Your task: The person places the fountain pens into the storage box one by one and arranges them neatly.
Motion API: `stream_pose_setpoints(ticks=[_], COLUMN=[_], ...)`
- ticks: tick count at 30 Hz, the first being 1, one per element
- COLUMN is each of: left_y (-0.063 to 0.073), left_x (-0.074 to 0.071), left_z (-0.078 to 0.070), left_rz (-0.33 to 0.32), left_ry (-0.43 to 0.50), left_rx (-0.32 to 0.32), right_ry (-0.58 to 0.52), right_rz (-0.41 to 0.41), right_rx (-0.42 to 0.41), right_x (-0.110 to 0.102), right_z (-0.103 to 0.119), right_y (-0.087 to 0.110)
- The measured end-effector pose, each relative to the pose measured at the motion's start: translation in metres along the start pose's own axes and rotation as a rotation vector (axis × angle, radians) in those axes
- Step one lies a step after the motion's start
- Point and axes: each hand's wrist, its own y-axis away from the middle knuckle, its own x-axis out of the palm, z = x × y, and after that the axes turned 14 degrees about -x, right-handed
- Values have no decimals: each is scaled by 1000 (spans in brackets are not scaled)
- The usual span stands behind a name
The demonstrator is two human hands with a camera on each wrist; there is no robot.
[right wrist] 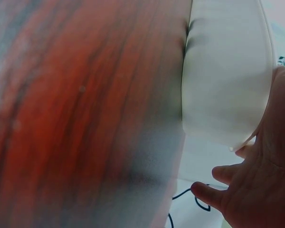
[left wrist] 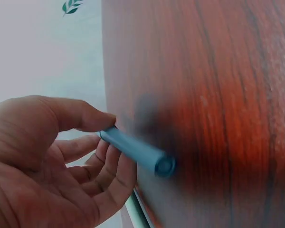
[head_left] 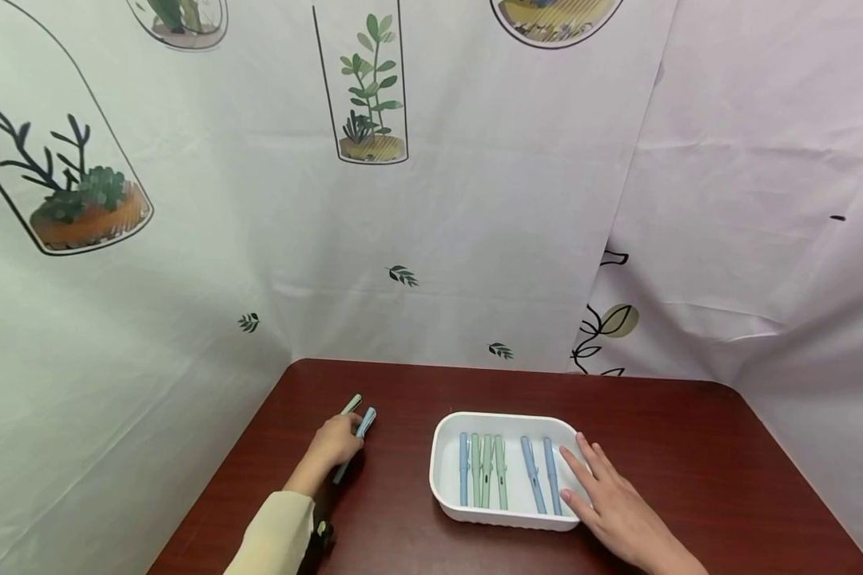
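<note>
On the left side of the table, my left hand (head_left: 333, 443) pinches a blue pen (head_left: 366, 421) between thumb and fingers. The left wrist view shows this pen (left wrist: 135, 148) tilted, one round end toward the camera. Just past the hand lies a green pen (head_left: 352, 404), partly hidden by it. My right hand (head_left: 618, 507) is at the right end of a white tray (head_left: 499, 517), fingers straight and spread, fingertips at the rim. Inside the tray, a blue pen (head_left: 463, 471) and three green pens (head_left: 487, 471) lie on the left, two blue pens (head_left: 534, 475) on the right.
The dark red wooden table (head_left: 403, 495) has rounded back corners. Behind it and along both sides hangs a white cloth (head_left: 460, 239) printed with plants and leaves. A small dark device (head_left: 322, 533) sits at the left wrist.
</note>
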Motion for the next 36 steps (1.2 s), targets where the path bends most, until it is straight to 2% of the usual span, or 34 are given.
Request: stream_pose_setpoints(ticks=[4, 8, 12, 17, 21, 28, 36], left_y=[2, 5, 9, 14, 17, 19, 22], left_x=[-2, -3, -5, -7, -8, -9, -9], left_z=[1, 2, 2, 1, 1, 1, -3], left_rz=[33, 93, 143, 190, 222, 263, 278], left_ry=[143, 287, 396, 499, 553, 593, 623], left_rx=[-26, -59, -81, -71, -53, -17, -4], right_ry=[-1, -5, -4, -7, -11, -4, -10], right_rz=[-1, 5, 4, 11, 15, 9, 12], right_rx=[3, 5, 3, 9, 9, 1, 11], right_x=[-1, -1, -1, -2, -3, -2, -2], right_z=[1, 1, 2, 2, 3, 2, 4], right_y=[-1, -1, 0, 0, -1, -1, -1])
